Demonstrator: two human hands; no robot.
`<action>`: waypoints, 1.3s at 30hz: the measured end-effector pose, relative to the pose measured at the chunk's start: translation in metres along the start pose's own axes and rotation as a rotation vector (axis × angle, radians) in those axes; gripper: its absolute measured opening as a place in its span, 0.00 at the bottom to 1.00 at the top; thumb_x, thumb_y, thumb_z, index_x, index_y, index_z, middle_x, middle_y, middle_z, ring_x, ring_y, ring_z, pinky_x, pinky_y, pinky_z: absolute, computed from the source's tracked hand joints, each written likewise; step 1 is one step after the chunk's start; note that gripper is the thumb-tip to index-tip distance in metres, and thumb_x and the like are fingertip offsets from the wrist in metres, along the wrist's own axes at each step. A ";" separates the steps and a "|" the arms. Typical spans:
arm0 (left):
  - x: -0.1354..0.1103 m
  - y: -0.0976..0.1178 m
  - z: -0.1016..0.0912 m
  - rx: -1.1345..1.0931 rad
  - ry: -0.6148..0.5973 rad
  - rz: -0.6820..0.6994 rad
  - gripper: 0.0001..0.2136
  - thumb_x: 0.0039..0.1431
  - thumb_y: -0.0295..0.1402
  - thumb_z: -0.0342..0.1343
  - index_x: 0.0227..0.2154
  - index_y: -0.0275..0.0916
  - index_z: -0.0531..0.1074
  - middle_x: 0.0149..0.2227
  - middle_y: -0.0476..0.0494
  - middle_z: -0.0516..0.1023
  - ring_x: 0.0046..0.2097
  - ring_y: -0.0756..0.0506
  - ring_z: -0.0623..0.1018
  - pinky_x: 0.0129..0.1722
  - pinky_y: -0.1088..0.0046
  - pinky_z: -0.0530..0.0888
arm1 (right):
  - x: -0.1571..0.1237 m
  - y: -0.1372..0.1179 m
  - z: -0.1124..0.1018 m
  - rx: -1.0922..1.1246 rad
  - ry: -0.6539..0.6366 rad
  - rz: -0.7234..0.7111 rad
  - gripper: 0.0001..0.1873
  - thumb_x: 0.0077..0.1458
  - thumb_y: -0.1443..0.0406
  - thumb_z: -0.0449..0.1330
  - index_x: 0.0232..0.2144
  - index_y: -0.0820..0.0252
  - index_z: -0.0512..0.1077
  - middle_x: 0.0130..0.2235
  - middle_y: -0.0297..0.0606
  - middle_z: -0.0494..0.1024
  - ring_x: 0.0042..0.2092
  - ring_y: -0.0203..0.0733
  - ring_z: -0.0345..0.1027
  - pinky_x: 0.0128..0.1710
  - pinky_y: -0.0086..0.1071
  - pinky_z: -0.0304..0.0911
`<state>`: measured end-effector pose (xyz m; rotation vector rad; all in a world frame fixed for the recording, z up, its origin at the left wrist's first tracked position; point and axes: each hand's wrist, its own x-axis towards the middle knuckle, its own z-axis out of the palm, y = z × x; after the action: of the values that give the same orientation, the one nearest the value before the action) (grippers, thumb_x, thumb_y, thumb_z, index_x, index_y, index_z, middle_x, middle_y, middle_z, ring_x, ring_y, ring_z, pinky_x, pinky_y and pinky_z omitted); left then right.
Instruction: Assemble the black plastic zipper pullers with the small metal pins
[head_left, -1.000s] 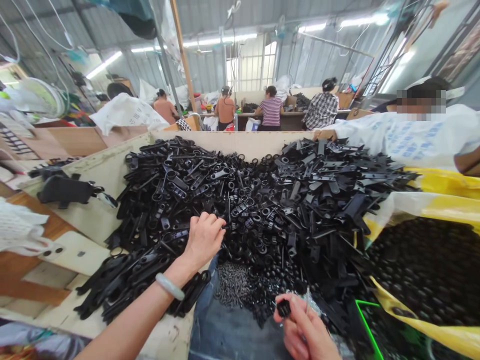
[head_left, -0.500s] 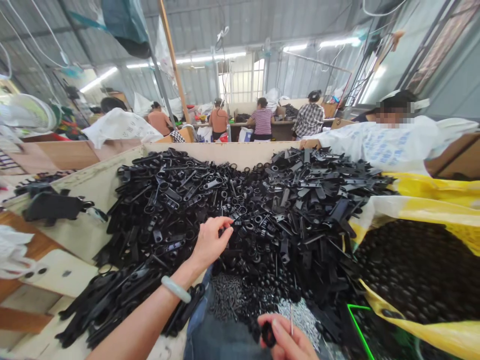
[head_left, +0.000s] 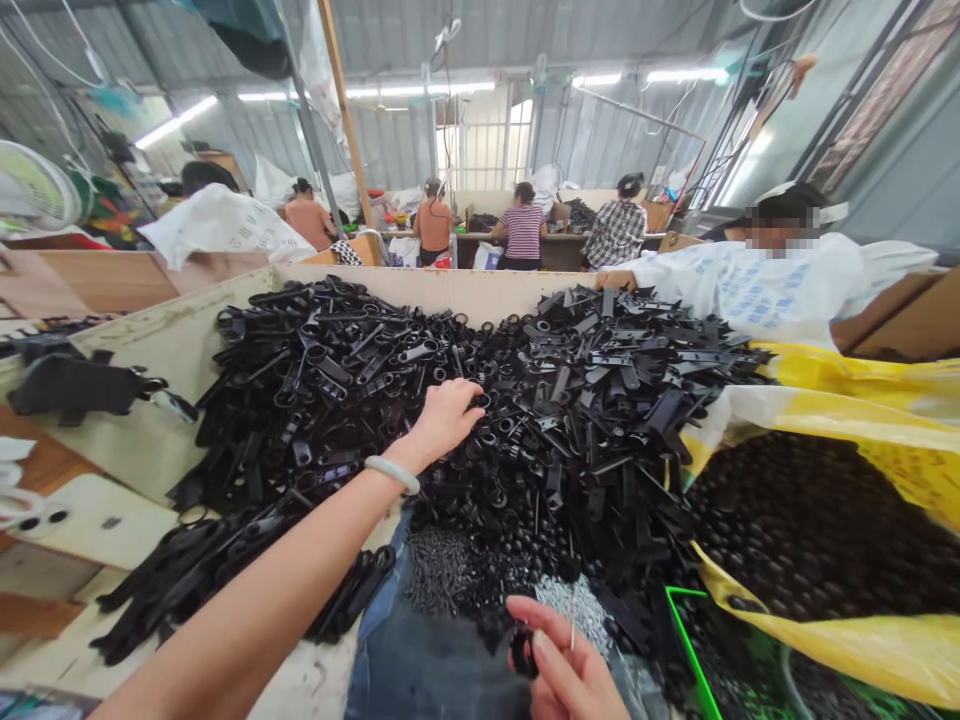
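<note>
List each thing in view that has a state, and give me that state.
Left hand: at the black parts pile, grip unclear
Right hand: closed on black round part
Thin metal rod: pointing upward at right hand
Bangle: around left wrist
Smartphone: back up
Yellow bag: open, holding dark round pieces
Tube lights: lit

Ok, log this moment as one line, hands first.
left hand: at black ring-shaped parts | right hand: pinching round black part, thin metal rod upright | nearby: small silver pieces

A heap of parts lies between a phone on the left and a sack on the right (a tray sits before the sack); screws lie in front.
</note>
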<state>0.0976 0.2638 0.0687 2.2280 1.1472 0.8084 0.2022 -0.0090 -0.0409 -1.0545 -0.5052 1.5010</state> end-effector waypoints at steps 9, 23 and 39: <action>-0.189 0.044 0.006 -1.068 -0.151 -0.747 0.17 0.64 0.41 0.58 0.49 0.36 0.77 0.46 0.35 0.84 0.40 0.44 0.83 0.37 0.70 0.79 | 0.000 -0.046 0.021 -0.528 0.087 -0.529 0.16 0.49 0.51 0.74 0.35 0.55 0.81 0.30 0.33 0.73 0.23 0.32 0.58 0.22 0.27 0.60; -0.270 0.051 0.031 -1.228 -0.161 -0.880 0.23 0.56 0.51 0.64 0.46 0.37 0.79 0.29 0.45 0.78 0.29 0.48 0.73 0.26 0.75 0.66 | -0.016 -0.028 0.024 -1.164 -0.122 -0.975 0.09 0.63 0.59 0.66 0.43 0.55 0.79 0.35 0.40 0.80 0.32 0.40 0.78 0.29 0.28 0.75; -0.277 0.050 0.031 -1.054 -0.345 -0.849 0.29 0.60 0.59 0.52 0.46 0.37 0.76 0.24 0.53 0.68 0.27 0.50 0.66 0.27 0.75 0.64 | -0.023 -0.020 0.017 -1.186 -0.157 -1.100 0.09 0.67 0.62 0.62 0.47 0.58 0.77 0.35 0.40 0.82 0.34 0.40 0.79 0.32 0.29 0.74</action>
<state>0.0167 0.0002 0.0037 0.8396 0.9945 0.4419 0.1970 -0.0215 -0.0092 -1.1479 -1.8491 0.1807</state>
